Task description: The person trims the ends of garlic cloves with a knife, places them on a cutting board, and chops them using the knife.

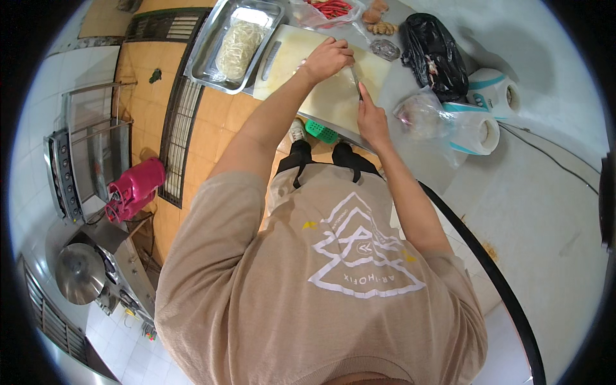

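My right hand (pixel 373 119) grips the dark handle of a kitchen knife (pixel 355 79), its blade pointing away from me over a pale cutting board (pixel 332 101). At the blade's far end, my left hand (pixel 329 58) is curled low over the board. Its fingertips are close to the blade, and whatever may lie under them is hidden. Small whitish pieces (pixel 301 63) show beside the left wrist, too small to name. Left of the board stands a steel tray (pixel 196 67) containing a clear bag of pale noodle-like strands (pixel 240 48).
Beyond the board are a bag of red chillies (pixel 332 8), ginger (pixel 383 28) and a small dark wrapped bundle (pixel 385 49). To the right lie a black plastic bag (pixel 433 57), a clear bag (pixel 421 113) and paper rolls (pixel 474 127). A green basket (pixel 321 132) sits below the counter.
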Available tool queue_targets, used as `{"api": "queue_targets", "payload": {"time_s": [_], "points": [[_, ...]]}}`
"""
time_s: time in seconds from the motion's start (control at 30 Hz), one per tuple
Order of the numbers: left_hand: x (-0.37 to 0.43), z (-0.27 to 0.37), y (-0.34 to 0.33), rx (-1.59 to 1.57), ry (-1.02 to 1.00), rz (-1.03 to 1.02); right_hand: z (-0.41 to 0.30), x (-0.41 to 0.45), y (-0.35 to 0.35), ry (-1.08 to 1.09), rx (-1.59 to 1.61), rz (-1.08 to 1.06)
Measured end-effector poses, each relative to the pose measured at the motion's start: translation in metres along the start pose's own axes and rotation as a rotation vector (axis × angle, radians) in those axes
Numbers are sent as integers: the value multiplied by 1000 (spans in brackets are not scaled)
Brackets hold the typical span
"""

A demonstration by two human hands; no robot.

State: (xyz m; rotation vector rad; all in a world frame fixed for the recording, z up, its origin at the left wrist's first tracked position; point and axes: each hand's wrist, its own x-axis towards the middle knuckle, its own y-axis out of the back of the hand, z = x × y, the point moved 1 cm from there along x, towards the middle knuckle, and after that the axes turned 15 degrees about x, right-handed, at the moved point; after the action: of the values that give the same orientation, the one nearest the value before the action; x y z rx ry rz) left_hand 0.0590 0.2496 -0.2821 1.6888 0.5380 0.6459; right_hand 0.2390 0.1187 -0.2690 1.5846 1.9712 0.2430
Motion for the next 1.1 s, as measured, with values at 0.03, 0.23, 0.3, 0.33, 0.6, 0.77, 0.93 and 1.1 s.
{"api": "queue_targets", "payload": {"time_s": [0.03, 0.23, 0.3, 0.33, 0.6, 0.77, 0.93, 1.1], "points": [[-2, -1, -1, -1, -2, -1, -1, 1, 0, 33, -19, 5], [-7, -5, -6, 11, 50, 36, -12, 3, 0, 58, -61, -19], [-5, -6, -3, -40, 41, -7, -4, 3, -4, 30, -71, -23], [-4, -5, -2, -40, 40, -5, 2, 2, -6, 53, -45, 8], [-7, -7, -8, -30, 93, 23, -13, 8, -2, 100, -65, 4], [-5, -5, -10, -30, 62, 32, -4, 2, -11, 75, -7, 71], [-8, -5, -8, -29, 118, 20, -20, 5, -6, 22, 20, 42], [-8, -4, -2, -24, 90, -9, -15, 2, -15, -30, 40, 34]]}}
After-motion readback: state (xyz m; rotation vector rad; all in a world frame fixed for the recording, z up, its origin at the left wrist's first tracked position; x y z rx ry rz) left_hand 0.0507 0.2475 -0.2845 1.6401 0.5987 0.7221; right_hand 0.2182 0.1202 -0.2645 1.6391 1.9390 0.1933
